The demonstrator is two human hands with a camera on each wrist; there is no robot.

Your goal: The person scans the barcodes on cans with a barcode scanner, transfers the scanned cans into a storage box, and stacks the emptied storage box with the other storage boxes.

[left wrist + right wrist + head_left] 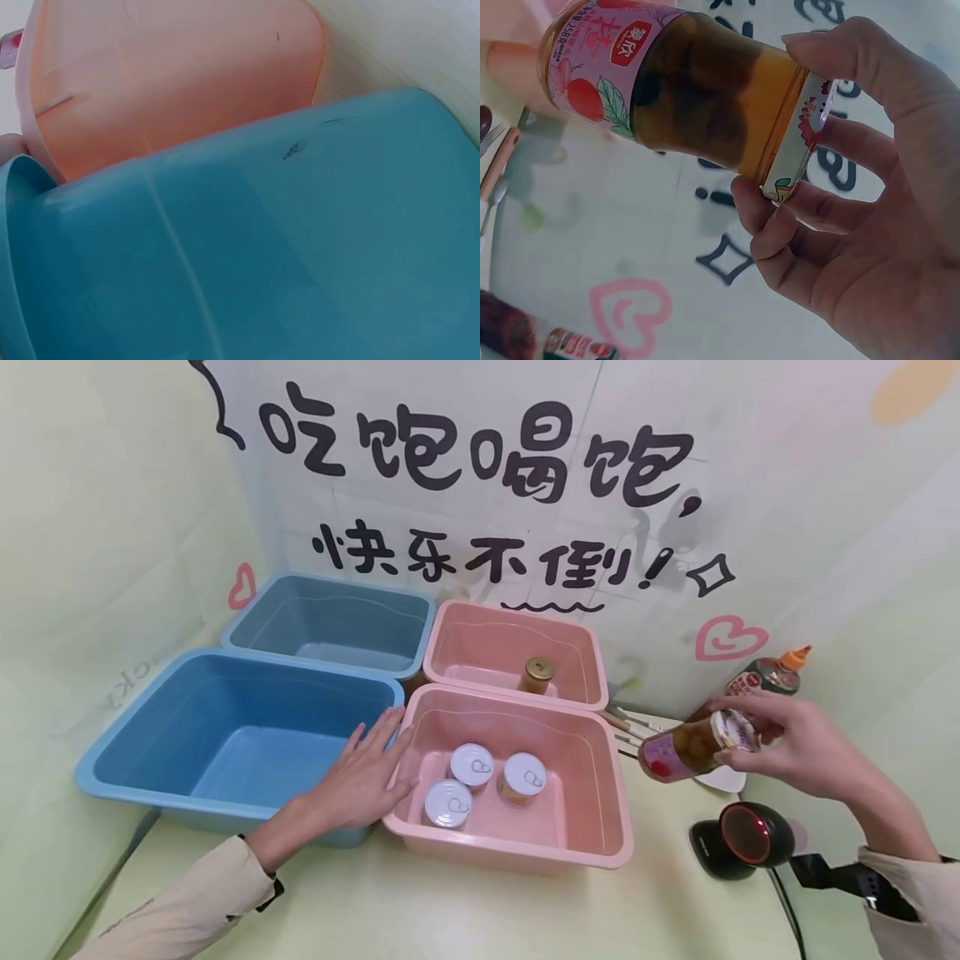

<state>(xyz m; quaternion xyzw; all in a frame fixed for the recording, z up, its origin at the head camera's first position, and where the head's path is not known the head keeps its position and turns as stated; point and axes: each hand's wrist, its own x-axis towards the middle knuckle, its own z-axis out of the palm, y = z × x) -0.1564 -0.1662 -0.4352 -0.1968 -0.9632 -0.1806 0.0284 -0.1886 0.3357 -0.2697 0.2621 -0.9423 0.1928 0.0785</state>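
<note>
In the head view my right hand (pixel 795 739) grips a glass jar of fruit (pixel 678 750) by its lid, tilted above the table to the right of the front pink bin. The right wrist view shows the jar's pink label (pixel 604 64) and the thumb and fingers pinching the lid (pixel 799 139). My left hand (pixel 367 772) lies with straight fingers where the rims of the front blue bin (pixel 150 787) and front pink bin (pixel 517 853) meet. Several pull-tab cans (pixel 523 774) stand in that pink bin. Mostly bin walls fill the left wrist view.
A gold-lidded jar (pixel 537 674) stands in the rear pink bin (pixel 517 614); a rear blue bin (pixel 330 587) sits beside it. At right are a sauce bottle (pixel 772 675), utensils (pixel 622 722) and a black device with a red ring (pixel 750 835).
</note>
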